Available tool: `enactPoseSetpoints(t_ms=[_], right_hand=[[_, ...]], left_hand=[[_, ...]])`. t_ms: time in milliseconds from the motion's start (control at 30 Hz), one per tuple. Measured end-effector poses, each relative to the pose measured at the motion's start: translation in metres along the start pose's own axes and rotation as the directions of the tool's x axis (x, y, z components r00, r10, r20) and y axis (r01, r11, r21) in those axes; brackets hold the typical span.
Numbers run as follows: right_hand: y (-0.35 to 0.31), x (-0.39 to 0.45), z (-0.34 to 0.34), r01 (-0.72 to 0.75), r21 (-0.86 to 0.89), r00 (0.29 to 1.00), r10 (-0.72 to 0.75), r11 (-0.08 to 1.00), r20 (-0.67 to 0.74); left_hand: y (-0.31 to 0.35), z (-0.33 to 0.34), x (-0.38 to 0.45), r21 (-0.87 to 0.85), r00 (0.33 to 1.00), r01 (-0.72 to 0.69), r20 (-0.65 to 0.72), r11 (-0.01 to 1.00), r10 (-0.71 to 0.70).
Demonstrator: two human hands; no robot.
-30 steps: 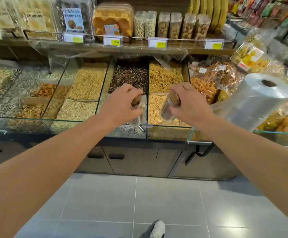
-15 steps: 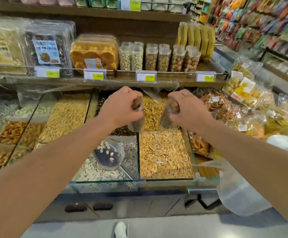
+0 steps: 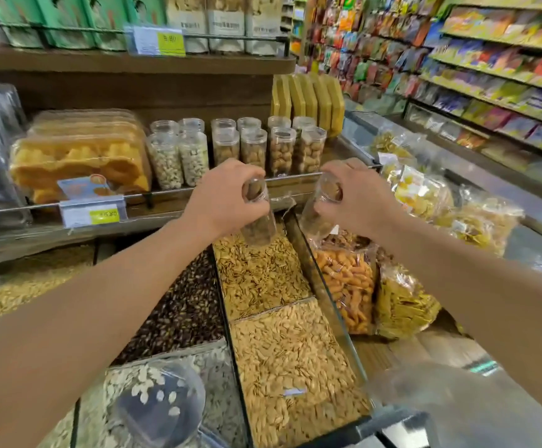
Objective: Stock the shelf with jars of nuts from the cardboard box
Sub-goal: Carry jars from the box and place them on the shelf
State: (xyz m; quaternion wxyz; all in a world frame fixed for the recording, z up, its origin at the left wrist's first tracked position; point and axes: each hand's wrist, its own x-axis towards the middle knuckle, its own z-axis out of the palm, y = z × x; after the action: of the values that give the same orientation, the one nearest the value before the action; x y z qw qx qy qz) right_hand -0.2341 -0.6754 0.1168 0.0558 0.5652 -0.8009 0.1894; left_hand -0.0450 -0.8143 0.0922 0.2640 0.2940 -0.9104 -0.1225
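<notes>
My left hand [image 3: 221, 195] grips a clear jar of brown nuts [image 3: 258, 221] by its top, tilted, above the glass seed bins. My right hand [image 3: 360, 195] holds a second clear jar of nuts [image 3: 319, 215] the same way, a little to the right. Both jars hang just in front of and below the wooden shelf [image 3: 166, 205], where several jars of nuts [image 3: 282, 150] stand in rows. The cardboard box is out of view.
Glass bins of seeds [image 3: 263, 279] lie below my hands, with a scoop [image 3: 163, 402] in the near one. Trays of yellow snacks [image 3: 79, 160] sit left of the shelf jars, yellow packs [image 3: 308, 98] behind them. Bagged snacks [image 3: 347, 282] lie at the right.
I have stepped closer and both hands have carried their jars up and forward, from over the bins' front edge to just before the shelf of jars.
</notes>
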Motion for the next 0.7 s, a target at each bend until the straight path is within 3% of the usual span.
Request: enactPoseSetpoints(t_ms=[700], right_hand=[[0.145,0.193,0.010,-0.022,-0.108,0.998,0.016,0.994,-0.059]], left_hand=[[0.013,0.098,0.168,-0.148,0.998,0.056,0.027,0.987,-0.052]])
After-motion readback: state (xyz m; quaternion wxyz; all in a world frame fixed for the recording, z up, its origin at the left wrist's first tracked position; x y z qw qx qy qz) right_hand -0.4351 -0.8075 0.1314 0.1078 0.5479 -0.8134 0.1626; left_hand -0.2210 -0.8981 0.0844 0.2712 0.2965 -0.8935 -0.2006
